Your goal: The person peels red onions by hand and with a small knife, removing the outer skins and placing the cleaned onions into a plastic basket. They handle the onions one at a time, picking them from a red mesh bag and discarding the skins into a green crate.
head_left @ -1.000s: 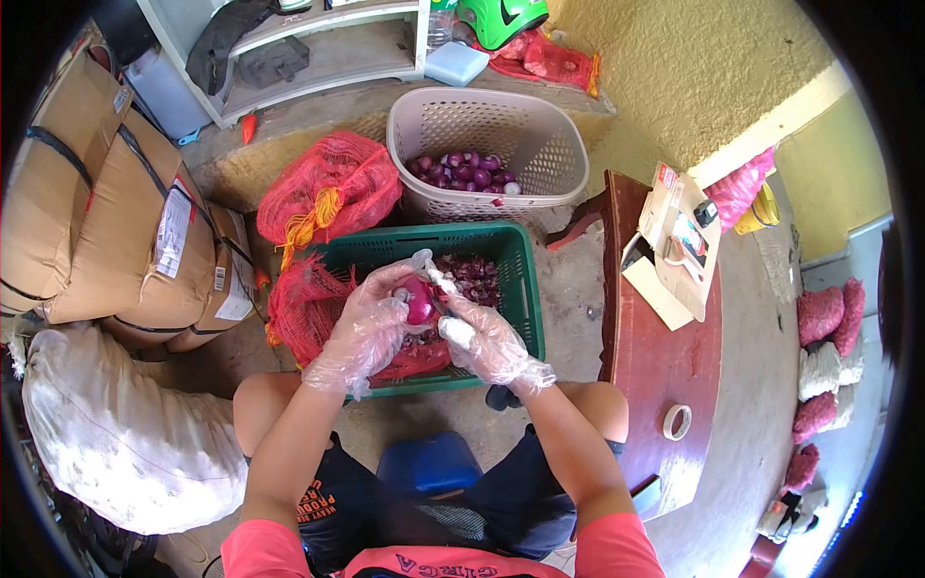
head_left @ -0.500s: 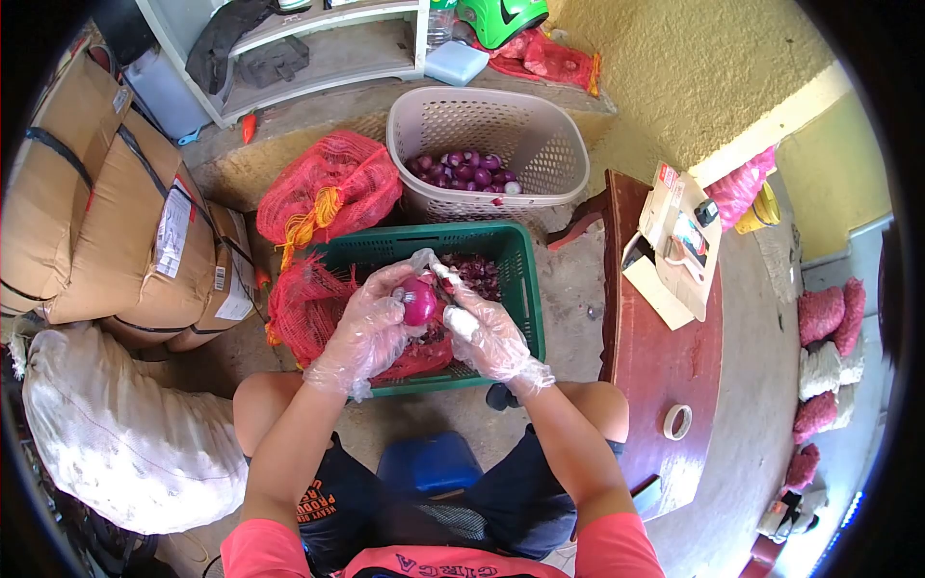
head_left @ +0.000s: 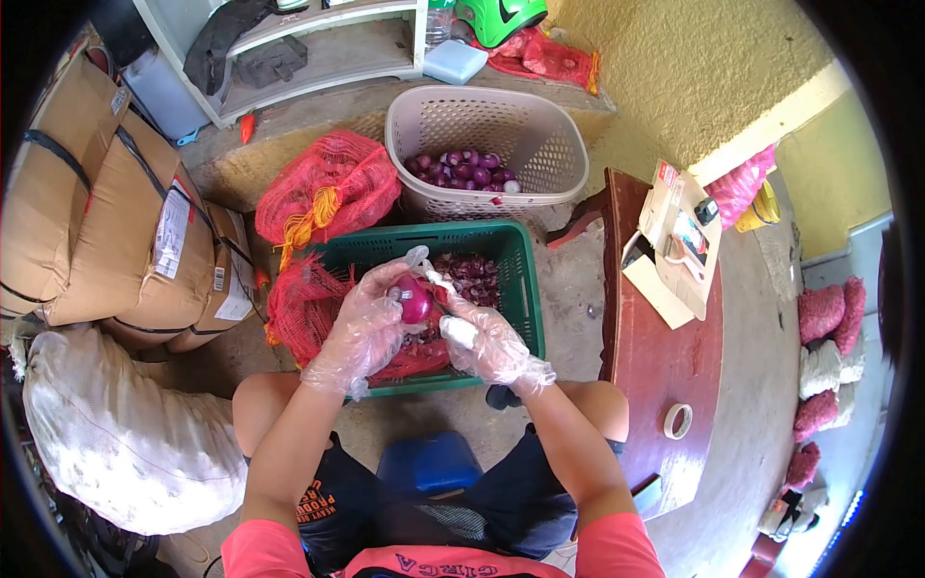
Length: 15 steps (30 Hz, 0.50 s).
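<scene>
Taking 12 o'clock as straight away from the person, the held onion point(head_left: 415, 301) lies at about 2 o'clock from the palm of the left hand point(head_left: 361, 332) and at about 10 o'clock from the palm of the right hand point(head_left: 496, 345). It is between the two, nearer the left one, which carries it.

The left hand, in a clear glove, is curled nearly closed, its thumb and fingers around the near-round onion. The right hand, gloved too, is partly closed, with white covering on its thumb and a bent forefinger beside the onion's 3 o'clock side. Something dark red shows between them; whether it is a blade or a strip of skin, and whether the fingers grip it, I cannot tell. The onion has little long axis to read, and its ends are too small to tell apart.

Both hands are over the green crate point(head_left: 533, 308), which holds a red net point(head_left: 409, 361) and, at roughly 1 o'clock from the onion, dark scraps point(head_left: 472, 275). Past the crate's far rim, also near 1 o'clock, stands the pale basket point(head_left: 554, 159) with loose purple onions point(head_left: 467, 173) in it. The right hand is the one nearer that line.
</scene>
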Tool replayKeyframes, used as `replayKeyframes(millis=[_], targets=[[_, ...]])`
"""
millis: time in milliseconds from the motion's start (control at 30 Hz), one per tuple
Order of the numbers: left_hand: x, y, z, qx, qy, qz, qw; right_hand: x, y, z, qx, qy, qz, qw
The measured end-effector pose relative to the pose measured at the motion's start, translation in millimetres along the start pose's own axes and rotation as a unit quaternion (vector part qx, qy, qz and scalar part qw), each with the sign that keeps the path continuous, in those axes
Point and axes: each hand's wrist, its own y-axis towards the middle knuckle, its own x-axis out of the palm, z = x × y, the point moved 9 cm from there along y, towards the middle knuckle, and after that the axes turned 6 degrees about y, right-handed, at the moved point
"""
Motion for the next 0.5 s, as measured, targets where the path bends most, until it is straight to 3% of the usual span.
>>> replayKeyframes(millis=[167, 267, 500], targets=[[2.5, -1.0, 2.4, -0.007, 0.007, 0.005, 1.000, -1.2, -2.0, 1.1, 0.021, -0.037, 0.002, 0.999], [4.9, -0.4, 4.1, -0.011, 0.012, 0.005, 1.000, 0.6, -3.7, -5.7, -0.025, -0.078, -0.010, 0.997], [1.0, 0.4, 1.3, -0.008, 0.009, 0.011, 1.000, -3.5, -2.6, 0.6, 0.026, -0.039, 0.001, 0.999]])
